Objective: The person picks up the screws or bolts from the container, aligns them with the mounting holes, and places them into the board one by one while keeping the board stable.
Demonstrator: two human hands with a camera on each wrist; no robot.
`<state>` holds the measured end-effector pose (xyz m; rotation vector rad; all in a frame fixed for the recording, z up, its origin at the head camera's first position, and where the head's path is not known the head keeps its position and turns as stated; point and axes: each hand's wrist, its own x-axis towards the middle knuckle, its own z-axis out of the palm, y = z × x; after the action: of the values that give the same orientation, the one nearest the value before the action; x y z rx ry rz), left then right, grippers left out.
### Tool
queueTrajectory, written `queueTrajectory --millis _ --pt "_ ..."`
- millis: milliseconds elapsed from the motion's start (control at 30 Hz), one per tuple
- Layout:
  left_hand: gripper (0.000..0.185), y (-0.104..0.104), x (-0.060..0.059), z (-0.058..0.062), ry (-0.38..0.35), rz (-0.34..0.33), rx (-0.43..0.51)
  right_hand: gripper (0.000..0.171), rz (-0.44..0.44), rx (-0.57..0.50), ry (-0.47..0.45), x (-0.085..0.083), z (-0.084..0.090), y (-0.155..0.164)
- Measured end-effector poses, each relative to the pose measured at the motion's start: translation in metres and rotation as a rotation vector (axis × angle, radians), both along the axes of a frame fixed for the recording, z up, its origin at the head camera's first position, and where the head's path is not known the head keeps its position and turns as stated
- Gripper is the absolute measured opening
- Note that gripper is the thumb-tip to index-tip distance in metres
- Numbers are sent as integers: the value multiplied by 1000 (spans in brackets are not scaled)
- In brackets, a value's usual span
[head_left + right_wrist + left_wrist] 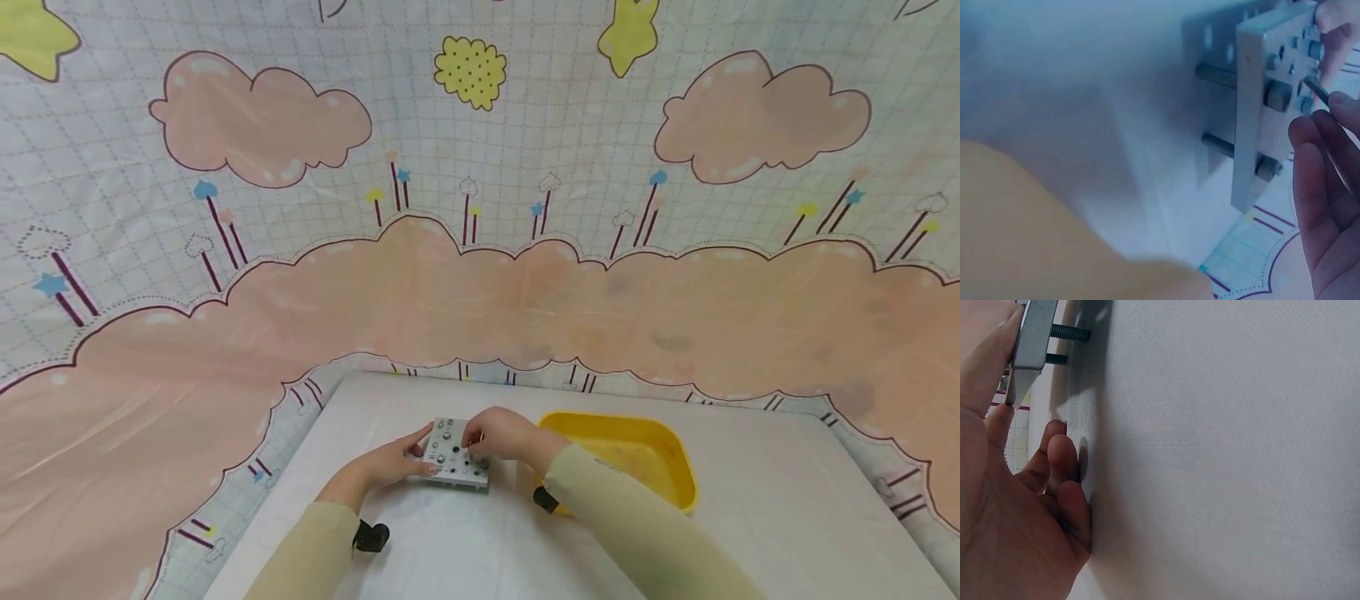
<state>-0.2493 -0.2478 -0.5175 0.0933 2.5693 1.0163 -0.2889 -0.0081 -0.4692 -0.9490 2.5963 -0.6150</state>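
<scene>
A small grey metal plate with several holes and bolts stands on the white table, raised on the bolt shanks that stick out beneath it. My left hand grips the plate's left edge, its thumb pressed on the plate. My right hand is over the plate's right side, fingers curled. In the right wrist view its fingers pinch a thin dark bolt against the plate's face, among hex bolt heads.
A yellow tray sits on the table just right of my right forearm. A cloth printed with pink clouds hangs behind the table and drapes round its edges. Black wrist camera mounts show on both sleeves.
</scene>
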Motion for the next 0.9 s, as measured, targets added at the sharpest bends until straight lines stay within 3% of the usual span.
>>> queueTrajectory --millis 400,633,900 --pt "94 -1 -2 -3 -13 7 13 6 -7 96 28 5 -3 -13" --pt "98 -1 1 1 -2 -36 -6 5 81 140 70 7 -3 -15" --pt "97 1 1 2 -14 -37 9 12 135 211 130 8 -5 -15"
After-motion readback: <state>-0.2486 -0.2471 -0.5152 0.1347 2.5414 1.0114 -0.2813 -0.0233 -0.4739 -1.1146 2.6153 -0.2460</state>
